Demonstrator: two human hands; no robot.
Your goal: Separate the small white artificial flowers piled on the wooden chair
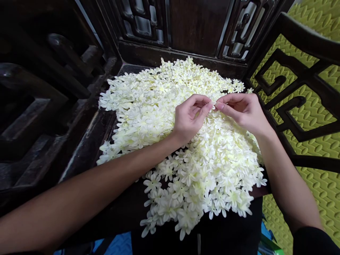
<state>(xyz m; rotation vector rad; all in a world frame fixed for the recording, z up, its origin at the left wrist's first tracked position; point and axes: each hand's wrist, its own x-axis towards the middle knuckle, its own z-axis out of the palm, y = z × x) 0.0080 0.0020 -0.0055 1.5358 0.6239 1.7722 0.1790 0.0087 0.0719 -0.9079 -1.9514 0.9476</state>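
A broad heap of white and pale yellow artificial flowers (148, 117) spreads over the dark wooden seat and down toward my lap. Above its right half, my left hand (190, 115) and my right hand (243, 109) meet at the fingertips. Thumb and forefinger of each hand are pinched together. Between them sits a small white flower (213, 105), mostly covered by the fingertips. Both hands appear to grip it, the left from one side and the right from the other.
Dark carved wood surrounds the heap: a panelled back (199, 26), a left armrest (32, 88) and a right armrest (292, 78) with open fretwork. Beyond the right side lies yellow-green textured matting (313, 194). Blue matting (119, 244) shows below, and a green item (271, 246) at bottom right.
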